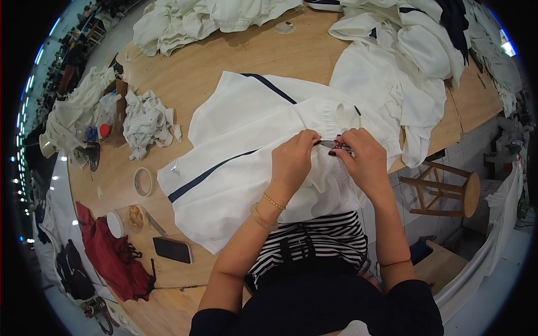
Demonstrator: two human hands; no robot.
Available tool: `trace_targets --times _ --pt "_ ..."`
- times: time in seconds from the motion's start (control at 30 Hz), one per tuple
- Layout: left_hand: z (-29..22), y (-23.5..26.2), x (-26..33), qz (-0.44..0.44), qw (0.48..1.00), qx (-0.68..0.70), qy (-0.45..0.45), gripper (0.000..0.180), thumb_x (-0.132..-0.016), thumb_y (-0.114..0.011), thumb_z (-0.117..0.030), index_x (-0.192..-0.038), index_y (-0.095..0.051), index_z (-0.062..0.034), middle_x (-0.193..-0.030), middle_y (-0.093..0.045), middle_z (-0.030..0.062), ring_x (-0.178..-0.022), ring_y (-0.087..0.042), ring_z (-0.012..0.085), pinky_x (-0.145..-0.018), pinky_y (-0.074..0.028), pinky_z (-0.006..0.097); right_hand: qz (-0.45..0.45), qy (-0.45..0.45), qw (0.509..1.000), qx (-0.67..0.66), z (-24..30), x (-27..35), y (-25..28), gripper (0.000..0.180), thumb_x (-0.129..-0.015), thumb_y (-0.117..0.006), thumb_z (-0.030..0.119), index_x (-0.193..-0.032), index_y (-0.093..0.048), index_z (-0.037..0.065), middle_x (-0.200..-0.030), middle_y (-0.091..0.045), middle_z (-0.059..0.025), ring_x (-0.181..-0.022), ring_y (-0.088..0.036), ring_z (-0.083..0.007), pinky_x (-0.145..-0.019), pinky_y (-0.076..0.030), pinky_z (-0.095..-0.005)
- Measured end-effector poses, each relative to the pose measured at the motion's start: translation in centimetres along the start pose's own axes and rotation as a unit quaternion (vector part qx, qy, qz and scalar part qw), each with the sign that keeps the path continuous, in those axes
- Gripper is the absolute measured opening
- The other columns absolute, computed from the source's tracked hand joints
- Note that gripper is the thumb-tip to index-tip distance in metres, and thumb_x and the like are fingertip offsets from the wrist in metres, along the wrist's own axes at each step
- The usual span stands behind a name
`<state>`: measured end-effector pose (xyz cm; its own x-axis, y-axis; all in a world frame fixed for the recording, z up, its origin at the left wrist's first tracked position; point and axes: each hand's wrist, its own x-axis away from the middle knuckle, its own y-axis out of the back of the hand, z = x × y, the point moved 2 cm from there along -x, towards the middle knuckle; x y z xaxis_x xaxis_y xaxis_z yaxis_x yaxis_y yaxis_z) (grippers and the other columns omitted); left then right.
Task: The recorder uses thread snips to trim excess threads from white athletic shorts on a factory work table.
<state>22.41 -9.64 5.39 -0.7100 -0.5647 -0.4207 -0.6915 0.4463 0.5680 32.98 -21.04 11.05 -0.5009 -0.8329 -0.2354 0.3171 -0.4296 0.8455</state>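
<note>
A pair of white shorts (235,131) with navy side stripes lies spread on the wooden table, its gathered elastic waistband toward the right. At that waistband my left hand (292,159) is closed in a pinch; the small dark bit at its fingertips is too small to name. My right hand (363,152) grips small thread snips (327,144) with a reddish handle, their metal blades pointing left at the left fingertips. Both hands are close together over the fabric. The fingers partly hide the snips and the cloth beneath them.
White garments are heaped at the far edge (224,17) and far right (386,73). On the left are a tape roll (143,182), crumpled white cloth (147,123), a plastic jar (124,221), a phone (172,250) and a red bag (112,255). A wooden stool (469,194) stands right.
</note>
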Motion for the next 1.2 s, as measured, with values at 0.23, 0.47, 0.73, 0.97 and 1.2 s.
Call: trace_targets --times 0.23,0.47,0.73,0.97,1.2 --pt "1.0 3.0 -0.4 -0.079 0.985 0.117 0.103 0.012 -0.092 -0.05 -0.001 -0.096 -0.061 -0.0012 -0.092 -0.067 0.009 -0.08 -0.065 0.0164 -0.073 -0.049 0.025 -0.061 -0.089 0.974 -0.2 -0.6 -0.3 0.1 0.017 -0.078 -0.071 0.011 -0.09 -0.061 0.004 -0.079 -0.061 -0.0033 -0.071 -0.058 -0.0148 -0.063 -0.047 -0.0274" --pt "1.4 6.4 3.5 0.016 0.964 0.163 0.21 0.008 -0.087 -0.059 -0.002 -0.094 -0.058 -0.0013 -0.083 -0.06 0.0067 -0.064 -0.057 0.0141 -0.059 -0.046 0.024 0.067 -0.151 0.714 -0.681 0.5 -0.4 -2.6 0.02 -0.092 -0.057 0.012 -0.106 -0.055 -0.001 -0.084 -0.059 -0.0034 -0.08 -0.057 -0.0118 -0.079 -0.045 -0.0241" --pt "0.5 3.1 5.2 0.072 0.98 0.008 0.187 0.025 -0.077 -0.07 -0.008 -0.099 -0.059 -0.0065 -0.092 -0.055 0.0058 -0.072 -0.056 0.0201 -0.062 -0.048 0.031 -0.046 -0.232 0.604 -0.761 -6.3 1.0 -6.2 0.025 -0.098 -0.049 0.026 -0.107 -0.052 0.003 -0.086 -0.057 -0.0054 -0.082 -0.057 -0.0153 -0.073 -0.051 -0.0306" --pt "-0.3 -1.1 1.9 0.02 0.99 -0.089 0.108 0.02 -0.075 -0.072 -0.01 -0.092 -0.062 -0.007 -0.09 -0.056 0.0049 -0.082 -0.057 0.0218 -0.067 -0.048 0.032 -0.028 -0.208 0.59 -0.78 -6.6 1.2 -6.8 0.026 -0.099 -0.048 0.027 -0.108 -0.052 0.003 -0.082 -0.054 -0.0037 -0.077 -0.055 -0.0144 -0.069 -0.049 -0.0285" --pt "3.9 5.1 1.6 0.058 0.954 0.134 0.263 0.005 -0.079 -0.064 -0.001 -0.079 -0.061 0.0026 -0.068 -0.061 0.0038 -0.063 -0.055 0.0087 -0.06 -0.045 0.023 -0.031 -0.214 0.578 -0.787 -6.9 1.1 -6.8 0.028 -0.099 -0.047 0.028 -0.108 -0.053 0.003 -0.081 -0.054 -0.0036 -0.076 -0.054 -0.0147 -0.07 -0.049 -0.0289"
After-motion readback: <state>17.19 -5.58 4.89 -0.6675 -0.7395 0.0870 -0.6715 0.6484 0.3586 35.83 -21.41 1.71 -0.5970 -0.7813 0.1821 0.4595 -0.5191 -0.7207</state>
